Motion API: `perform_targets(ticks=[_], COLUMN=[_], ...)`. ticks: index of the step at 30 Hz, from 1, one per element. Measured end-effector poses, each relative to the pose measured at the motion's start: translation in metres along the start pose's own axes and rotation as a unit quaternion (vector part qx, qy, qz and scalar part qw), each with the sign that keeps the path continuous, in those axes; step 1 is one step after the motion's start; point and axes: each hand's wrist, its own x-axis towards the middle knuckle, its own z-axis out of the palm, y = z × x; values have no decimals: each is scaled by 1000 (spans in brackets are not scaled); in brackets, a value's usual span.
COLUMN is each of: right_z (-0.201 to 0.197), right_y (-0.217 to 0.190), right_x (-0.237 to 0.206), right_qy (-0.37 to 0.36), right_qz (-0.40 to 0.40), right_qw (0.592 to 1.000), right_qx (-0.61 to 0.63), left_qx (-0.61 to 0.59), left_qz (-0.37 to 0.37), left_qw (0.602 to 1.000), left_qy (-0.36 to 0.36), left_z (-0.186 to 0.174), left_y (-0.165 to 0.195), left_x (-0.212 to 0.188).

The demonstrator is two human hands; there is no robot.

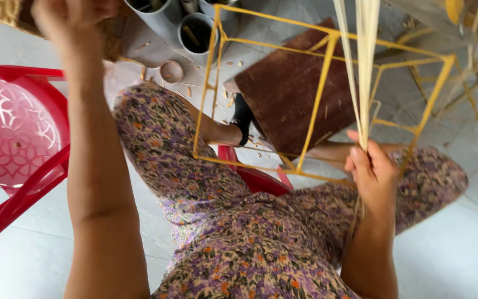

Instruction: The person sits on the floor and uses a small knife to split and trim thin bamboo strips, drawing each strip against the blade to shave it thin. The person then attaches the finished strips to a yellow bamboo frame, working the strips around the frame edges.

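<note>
My right hand [373,173] grips a bundle of thin pale bamboo strips [360,61] that rise to the top edge of the picture. The strips stand in front of a yellow box-shaped stick frame [319,99] that hangs over my lap. My left hand [70,22] is raised at the top left, blurred, its fingers curled; I cannot tell whether it holds anything. I sit in floral purple trousers [195,166] on a red seat [255,178].
A red plastic chair [12,133] stands at my left. A brown board [294,88] lies on the pale tiled floor, with grey pots [197,30], a small round cup [171,71] and scattered chips near it. More yellow stick frames [466,83] sit at the right.
</note>
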Motion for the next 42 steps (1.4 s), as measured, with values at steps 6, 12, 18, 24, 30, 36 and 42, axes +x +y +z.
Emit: perform_targets(ticks=[6, 12, 18, 24, 30, 36, 42], right_z=[1, -3, -37, -11, -49, -61, -23], right_y=[21, 25, -20, -11, 36, 60, 72], right_x=[6, -2, -62, -78, -83, -113, -102], right_qy=[-43, -70, 35, -81, 0, 185, 132], right_qz=[19, -150, -103, -75, -81, -41, -149], right_qw=[996, 982, 981, 831, 748, 974, 974], right_qx=[69, 93, 161, 546, 659, 121, -107], left_qx=[-197, -236, -305, -280, -44, -198, -273], left_qz=[-19, -29, -142, -201, -132, -353, -509], left_qw=[965, 964, 940, 919, 907, 883, 798], left_qy=[172, 122, 58, -190, -398, -238, -172], left_z=[-27, 13, 120, 228, 251, 290, 333], left_y=[38, 85, 132, 151, 119, 59, 65], left_x=[-60, -108, -168, -239, -249, -227, -208])
